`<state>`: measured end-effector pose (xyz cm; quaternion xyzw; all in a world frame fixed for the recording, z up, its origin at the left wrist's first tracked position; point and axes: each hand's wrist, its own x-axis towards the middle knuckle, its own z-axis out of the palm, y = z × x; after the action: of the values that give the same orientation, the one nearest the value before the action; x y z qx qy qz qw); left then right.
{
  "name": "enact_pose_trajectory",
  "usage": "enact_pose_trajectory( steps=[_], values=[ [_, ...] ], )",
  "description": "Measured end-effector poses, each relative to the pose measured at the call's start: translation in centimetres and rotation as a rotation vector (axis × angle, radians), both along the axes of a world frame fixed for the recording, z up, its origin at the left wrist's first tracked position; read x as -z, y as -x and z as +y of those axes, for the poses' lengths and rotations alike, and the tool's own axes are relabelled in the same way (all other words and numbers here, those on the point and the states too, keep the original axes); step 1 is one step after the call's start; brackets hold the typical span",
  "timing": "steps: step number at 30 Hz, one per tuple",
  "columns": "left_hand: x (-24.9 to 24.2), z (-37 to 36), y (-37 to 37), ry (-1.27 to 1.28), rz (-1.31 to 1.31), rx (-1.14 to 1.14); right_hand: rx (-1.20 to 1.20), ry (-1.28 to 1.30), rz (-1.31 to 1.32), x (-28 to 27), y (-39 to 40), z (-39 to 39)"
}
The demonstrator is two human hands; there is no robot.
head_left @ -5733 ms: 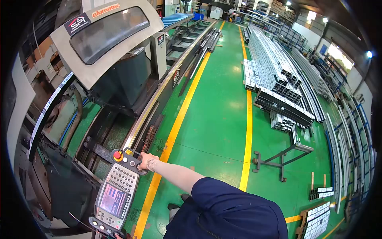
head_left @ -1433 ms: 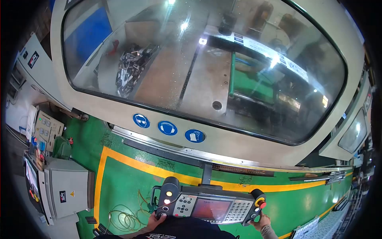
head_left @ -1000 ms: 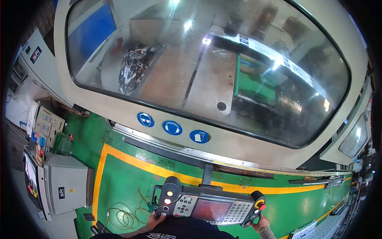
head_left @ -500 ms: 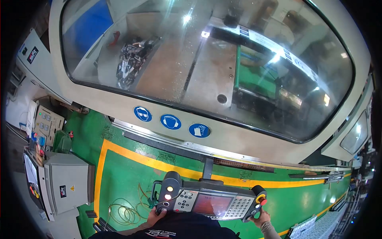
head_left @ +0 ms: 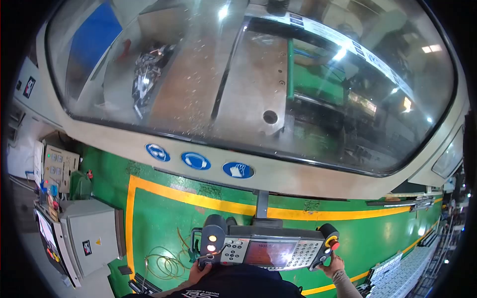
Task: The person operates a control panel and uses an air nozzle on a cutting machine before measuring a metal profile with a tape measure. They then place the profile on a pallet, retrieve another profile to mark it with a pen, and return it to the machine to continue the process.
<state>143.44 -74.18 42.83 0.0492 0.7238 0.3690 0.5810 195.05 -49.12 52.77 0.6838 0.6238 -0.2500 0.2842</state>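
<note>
While the left hand (head_left: 198, 273) gripped the control panel (head_left: 266, 250) at one end, the right hand (head_left: 332, 263) clasped the other.

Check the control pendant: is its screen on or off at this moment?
On. The control pendant screen glows reddish, and two round lamps on its left grip are lit. The left hand and right hand hold its ends.

green floor (head_left: 164, 223), yellow stripe (head_left: 198, 201), grey pendant (head_left: 268, 248)

A grey cabinet (head_left: 89, 236) and coiled cable (head_left: 164, 263) sit on the green floor (head_left: 159, 218).
</note>
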Motion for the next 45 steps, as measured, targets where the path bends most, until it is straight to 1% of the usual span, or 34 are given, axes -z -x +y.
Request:
enact_pose_trajectory(
  steps=[3, 4, 7, 8, 9, 12, 19, 22, 40, 45],
  values=[
    [-1.1, 1.0, -0.2, -0.036, -0.009, -0.045, -0.015, 0.000, -0.019, -0.2, 0.2, 0.2],
    [0.3, 0.1, 0.1, -0.044, 0.011, 0.012, 0.003, 0.024, -0.016, 0.0, 0.0, 0.2],
    [2.7, -1.7, 0.4, -0.028, 0.028, 0.053, 0.069, 0.055, -0.052, -0.8, 0.9, 0.6],
    [3.1, -2.1, 0.2, 0.012, -0.015, -0.036, 0.009, 0.004, -0.049, -0.1, 0.4, 0.1],
    [3.5, -2.5, 0.3, 0.037, -0.020, -0.051, 0.025, 0.020, -0.050, 0.4, -0.2, -0.1],
    [3.3, -1.7, 0.4, 0.064, -0.012, -0.035, 0.069, 0.065, -0.028, -0.2, 0.2, 0.4],
    [3.6, -1.3, 0.6, 0.087, -0.010, -0.030, 0.024, 0.043, -0.035, 0.0, 0.1, 0.1],
    [3.9, -1.2, 0.6, 0.091, -0.012, -0.033, 0.046, 0.082, -0.033, -0.1, 0.1, 0.3],
    [4.1, -0.8, 0.9, 0.098, -0.005, -0.014, 0.065, 0.132, -0.030, -0.3, 0.1, 0.5],
    [4.2, -0.1, 1.3, 0.067, 0.002, 0.032, 0.029, 0.072, -0.012, -0.5, 0.5, 0.6]
  ],
)
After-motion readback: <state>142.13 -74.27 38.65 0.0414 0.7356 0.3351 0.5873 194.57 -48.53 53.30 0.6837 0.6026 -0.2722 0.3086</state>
